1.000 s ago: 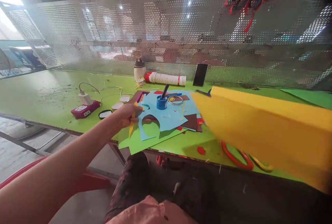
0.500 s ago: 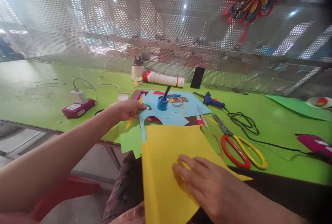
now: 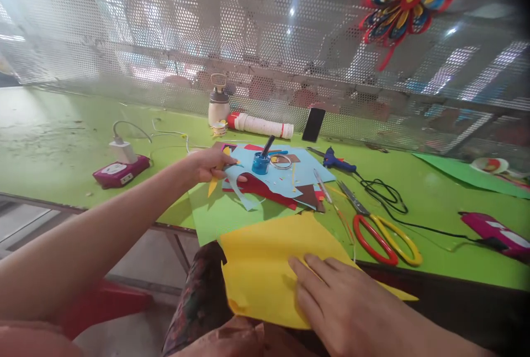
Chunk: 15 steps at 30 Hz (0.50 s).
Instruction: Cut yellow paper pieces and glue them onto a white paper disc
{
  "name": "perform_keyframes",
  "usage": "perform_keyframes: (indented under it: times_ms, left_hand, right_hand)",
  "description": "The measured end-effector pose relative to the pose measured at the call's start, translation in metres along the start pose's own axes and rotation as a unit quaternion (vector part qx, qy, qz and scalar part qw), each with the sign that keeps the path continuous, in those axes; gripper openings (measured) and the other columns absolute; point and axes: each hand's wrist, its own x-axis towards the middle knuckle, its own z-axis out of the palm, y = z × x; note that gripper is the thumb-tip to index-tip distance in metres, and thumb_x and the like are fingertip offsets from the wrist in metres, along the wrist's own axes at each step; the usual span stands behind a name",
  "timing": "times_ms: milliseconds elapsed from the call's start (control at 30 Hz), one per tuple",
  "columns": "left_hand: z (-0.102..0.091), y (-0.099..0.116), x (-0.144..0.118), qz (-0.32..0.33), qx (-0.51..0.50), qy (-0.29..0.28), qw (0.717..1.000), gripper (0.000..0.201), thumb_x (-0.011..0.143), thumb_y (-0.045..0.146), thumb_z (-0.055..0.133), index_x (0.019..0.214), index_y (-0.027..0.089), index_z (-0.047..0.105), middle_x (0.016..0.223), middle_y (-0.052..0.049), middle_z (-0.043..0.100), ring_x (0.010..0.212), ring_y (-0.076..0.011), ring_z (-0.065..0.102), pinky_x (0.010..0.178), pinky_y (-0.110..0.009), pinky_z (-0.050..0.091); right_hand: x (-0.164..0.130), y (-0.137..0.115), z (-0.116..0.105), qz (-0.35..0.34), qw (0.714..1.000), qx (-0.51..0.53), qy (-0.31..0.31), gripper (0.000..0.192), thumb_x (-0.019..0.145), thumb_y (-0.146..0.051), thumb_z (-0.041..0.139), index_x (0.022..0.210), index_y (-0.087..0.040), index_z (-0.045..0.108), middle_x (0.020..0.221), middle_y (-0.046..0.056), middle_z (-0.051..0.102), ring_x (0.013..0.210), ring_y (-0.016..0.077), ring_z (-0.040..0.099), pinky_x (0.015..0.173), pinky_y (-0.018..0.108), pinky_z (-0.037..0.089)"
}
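My left hand [image 3: 211, 165] reaches over the paper pile, fingers closed at the left edge of a light blue paper sheet [image 3: 304, 166]. A narrow blue strip of it hangs by my fingertips, and a yellow paper piece [image 3: 212, 186] pokes out under the hand. Dark red paper [image 3: 271, 192] shows beneath the blue. Close to me, my right hand [image 3: 337, 291] has its fingers over a bent yellow paper sheet [image 3: 265, 257] above my lap; its thumb is hidden. Light green paper [image 3: 211, 213] lies between the pile and the yellow sheet.
Scissors [image 3: 368, 224] with red and yellow handles lie right of the pile, near a blue glue gun [image 3: 337, 159] and its black cord. A blue jar [image 3: 260, 164] stands on the blue paper. Behind are a bottle [image 3: 218, 108], a white roll [image 3: 263, 125] and a phone [image 3: 313, 124].
The yellow sheet has come down toward my lap and bent under my right hand, uncovering more green and red paper. My left hand has shifted slightly right, and the blue strip has swung right.
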Motion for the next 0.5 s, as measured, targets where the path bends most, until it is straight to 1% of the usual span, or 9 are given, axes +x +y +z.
perform_keyframes:
  times_ms: [67, 133, 200, 267, 333, 400, 500]
  left_hand:
    - [0.000, 0.001, 0.000, 0.005, -0.008, 0.004, 1.000, 0.018, 0.091, -0.001, 0.043, 0.089, 0.016, 0.044, 0.063, -0.007, 0.063, 0.059, -0.0282, 0.075, 0.020, -0.011, 0.016]
    - [0.001, 0.002, 0.000, 0.010, -0.015, 0.008, 1.000, 0.019, 0.092, -0.001, 0.041, 0.089, 0.017, 0.044, 0.061, -0.005, 0.061, 0.060, -0.0279, 0.075, 0.020, -0.011, 0.016]
    - [0.002, 0.005, -0.001, 0.014, -0.021, 0.011, 1.000, 0.020, 0.093, 0.000, 0.039, 0.087, 0.018, 0.044, 0.059, -0.003, 0.058, 0.057, -0.0254, 0.074, 0.019, -0.011, 0.016]
    - [0.004, 0.008, -0.001, 0.015, -0.025, 0.013, 0.999, 0.020, 0.094, 0.000, 0.038, 0.086, 0.018, 0.044, 0.058, -0.003, 0.058, 0.051, -0.0217, 0.072, 0.019, -0.011, 0.017]
    - [0.004, 0.010, -0.001, 0.012, -0.029, 0.012, 0.999, 0.019, 0.094, 0.001, 0.039, 0.086, 0.018, 0.045, 0.059, -0.005, 0.061, 0.047, -0.0186, 0.069, 0.019, -0.011, 0.018]
    - [0.002, 0.011, 0.001, 0.006, -0.034, 0.009, 0.999, 0.018, 0.094, 0.001, 0.039, 0.088, 0.018, 0.046, 0.062, -0.006, 0.064, 0.043, -0.0166, 0.066, 0.018, -0.011, 0.019]
    - [-0.005, 0.008, 0.003, 0.003, -0.048, 0.009, 0.999, 0.018, 0.092, 0.000, 0.042, 0.091, 0.017, 0.047, 0.067, -0.008, 0.067, 0.043, -0.0169, 0.067, 0.018, -0.011, 0.019]
  right_hand:
    - [0.009, 0.002, -0.003, -0.004, 1.000, -0.006, -0.015, 0.025, 0.081, -0.022, 0.066, 0.103, -0.011, 0.071, 0.116, 0.016, 0.072, 0.091, 0.0287, 0.070, 0.068, 0.037, 0.058]
    - [0.015, 0.003, -0.006, -0.011, 1.000, -0.006, -0.009, 0.023, 0.081, -0.022, 0.065, 0.100, -0.010, 0.072, 0.116, 0.019, 0.072, 0.090, 0.0293, 0.070, 0.067, 0.037, 0.058]
    - [0.019, 0.003, -0.007, 0.001, 1.000, -0.016, 0.014, 0.023, 0.080, -0.020, 0.064, 0.098, -0.008, 0.072, 0.111, 0.020, 0.073, 0.086, 0.0299, 0.070, 0.063, 0.036, 0.056]
    - [0.020, 0.003, -0.011, 0.021, 0.999, -0.033, 0.023, 0.025, 0.078, -0.018, 0.062, 0.098, -0.007, 0.072, 0.104, 0.020, 0.075, 0.080, 0.0297, 0.070, 0.057, 0.036, 0.054]
    - [0.019, 0.005, -0.017, 0.037, 0.998, -0.046, 0.022, 0.025, 0.076, -0.015, 0.061, 0.097, -0.008, 0.071, 0.093, 0.017, 0.076, 0.071, 0.0284, 0.069, 0.052, 0.036, 0.051]
    - [0.017, 0.008, -0.026, 0.052, 0.998, -0.038, 0.024, 0.021, 0.074, -0.011, 0.059, 0.092, -0.011, 0.069, 0.083, 0.012, 0.075, 0.065, 0.0258, 0.066, 0.051, 0.035, 0.049]
    - [0.014, 0.014, -0.035, 0.074, 0.997, 0.016, 0.023, 0.016, 0.073, -0.007, 0.056, 0.083, -0.016, 0.065, 0.073, 0.005, 0.069, 0.061, 0.0221, 0.062, 0.051, 0.033, 0.046]
